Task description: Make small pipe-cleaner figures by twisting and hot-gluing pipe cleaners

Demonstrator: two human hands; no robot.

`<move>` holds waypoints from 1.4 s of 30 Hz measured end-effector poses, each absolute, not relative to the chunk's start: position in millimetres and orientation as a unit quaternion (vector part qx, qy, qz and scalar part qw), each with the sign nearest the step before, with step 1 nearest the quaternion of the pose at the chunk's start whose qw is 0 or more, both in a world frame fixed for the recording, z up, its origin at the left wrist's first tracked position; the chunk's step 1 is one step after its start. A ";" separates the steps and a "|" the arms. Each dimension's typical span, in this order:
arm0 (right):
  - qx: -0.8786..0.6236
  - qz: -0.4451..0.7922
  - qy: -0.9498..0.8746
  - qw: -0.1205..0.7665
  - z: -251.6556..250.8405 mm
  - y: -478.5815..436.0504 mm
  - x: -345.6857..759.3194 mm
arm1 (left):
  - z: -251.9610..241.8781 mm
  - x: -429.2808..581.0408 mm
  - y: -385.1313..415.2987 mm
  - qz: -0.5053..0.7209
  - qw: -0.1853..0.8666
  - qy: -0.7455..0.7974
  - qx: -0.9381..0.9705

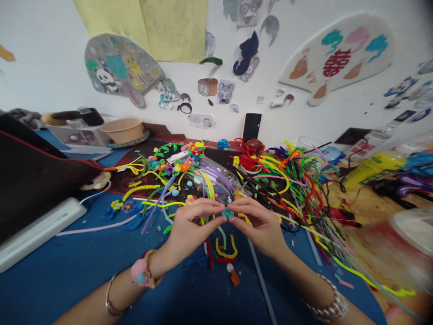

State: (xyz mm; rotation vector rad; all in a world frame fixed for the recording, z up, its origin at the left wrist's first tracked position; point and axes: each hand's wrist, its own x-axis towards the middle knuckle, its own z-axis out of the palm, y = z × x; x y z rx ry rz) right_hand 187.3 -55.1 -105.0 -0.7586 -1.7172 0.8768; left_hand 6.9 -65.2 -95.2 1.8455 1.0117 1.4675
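Observation:
A small teal pipe-cleaner flower (228,212) is held up between the fingertips of both hands, above the blue table mat. My left hand (196,221) pinches its left side with thumb and forefinger. From the right, my right hand (259,221) grips it the same way. Just below the flower hangs a pale green pipe cleaner (222,238); whether it joins the flower cannot be made out. Under the hands lie a curved yellow pipe cleaner (227,253) and an orange scrap (234,277).
Finished pipe-cleaner flowers (184,162) and purple stems (216,174) lie behind the hands. A tangled heap of coloured pipe cleaners (287,176) spreads to the right. A white power strip (43,230) is at left, a yellow bottle (375,169) at right. A phone (252,126) leans on the wall.

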 end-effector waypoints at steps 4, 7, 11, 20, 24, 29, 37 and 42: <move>-0.313 0.370 -0.711 0.510 -104.9 -55.3 186.7 | -98.5 6.3 -67.1 0.535 0.319 0.378 0.685; -0.320 0.387 -0.703 0.504 -104.8 -55.7 186.0 | -98.9 5.1 -68.5 0.518 0.307 0.381 0.702; -0.326 0.435 -0.667 0.509 -105.8 -56.6 184.4 | -95.2 3.6 -68.4 0.505 0.236 0.376 0.740; -0.333 0.440 -0.664 0.505 -107.6 -56.9 182.6 | -90.7 3.1 -68.2 0.502 0.212 0.375 0.750; -0.330 0.462 -0.661 0.491 -104.6 -59.1 181.3 | -90.3 0.1 -71.3 0.498 0.269 0.398 0.723; -0.358 0.456 -0.660 0.478 -103.1 -60.9 182.2 | -87.2 -34.5 -78.8 0.476 0.187 0.470 0.720; -0.375 0.423 -0.677 0.471 -102.1 -57.9 185.2 | -87.7 -163.7 -70.1 0.351 -0.135 0.676 0.633; -0.373 0.395 -0.697 0.467 -100.6 -56.7 187.7 | -104.0 -207.7 -72.1 0.124 -0.144 0.746 0.639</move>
